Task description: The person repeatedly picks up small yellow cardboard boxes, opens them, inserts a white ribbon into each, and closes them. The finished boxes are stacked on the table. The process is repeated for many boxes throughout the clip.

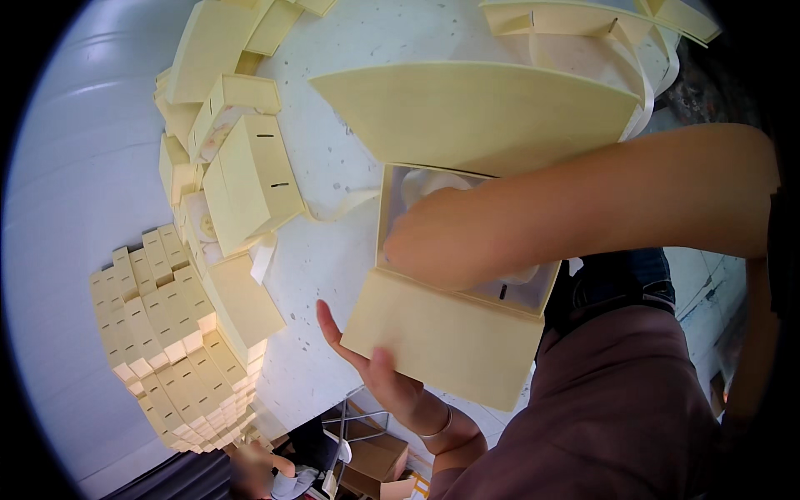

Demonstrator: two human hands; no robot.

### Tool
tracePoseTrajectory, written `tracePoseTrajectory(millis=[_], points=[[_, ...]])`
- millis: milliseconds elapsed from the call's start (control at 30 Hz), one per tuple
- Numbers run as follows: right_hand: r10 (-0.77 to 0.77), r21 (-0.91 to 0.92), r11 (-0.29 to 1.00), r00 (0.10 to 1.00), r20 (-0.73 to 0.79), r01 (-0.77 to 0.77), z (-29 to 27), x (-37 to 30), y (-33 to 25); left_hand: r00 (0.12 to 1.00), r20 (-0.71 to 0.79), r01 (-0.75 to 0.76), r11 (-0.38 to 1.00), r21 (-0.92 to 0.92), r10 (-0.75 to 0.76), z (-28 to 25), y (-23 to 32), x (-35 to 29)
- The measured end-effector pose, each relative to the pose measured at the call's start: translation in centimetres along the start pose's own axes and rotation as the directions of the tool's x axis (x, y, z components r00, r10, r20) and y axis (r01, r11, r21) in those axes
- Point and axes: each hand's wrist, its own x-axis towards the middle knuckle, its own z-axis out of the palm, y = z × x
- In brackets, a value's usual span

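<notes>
A cream-coloured cardboard box [382, 208] stands open in front of me, its large lid [475, 112] raised on the far side and a front flap [450, 333] folded down toward me. My right hand [437, 237] reaches into the box, knuckles up; its fingertips are hidden. Beside it, inside, lies something white and rounded [433, 181], partly covered by the hand. My left hand [387, 379] is at the flap's near left edge, one finger stretched out past the corner and the slightly blurred thumb over the flap. Any fingers below the flap are hidden.
Several cream boxes with dark slots [254, 171] lie along the left of the white table [325, 275]. Many more stand in a tall stack [167, 333]. Another open box with ribbons [575, 25] lies at the far right. A person [267, 471] and brown cartons [375, 454] are below the table edge.
</notes>
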Motion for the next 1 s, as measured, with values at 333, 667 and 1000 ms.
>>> tracePoseTrajectory(millis=[333, 667, 1000], points=[[-0.112, -0.016, 0.993, 0.961, 0.251, 0.120, -0.4, 1.1, 0.6, 0.974, 0.035, -0.210, 0.820, 0.533, 0.226, -1.2, -5.8, 3.2], [0.022, 0.379, 0.919, 0.942, -0.334, 0.113, -3.9, -2.9, 1.0, 1.000, -0.028, 0.030, 0.587, 0.809, -0.011, -12.5, -3.9, 0.0], [-0.067, 0.076, 0.995, 0.996, 0.061, 0.062, -2.5, -6.3, 2.2, 0.883, 0.065, -0.293, 0.439, 0.850, 0.464, -6.8, -4.2, -4.2]])
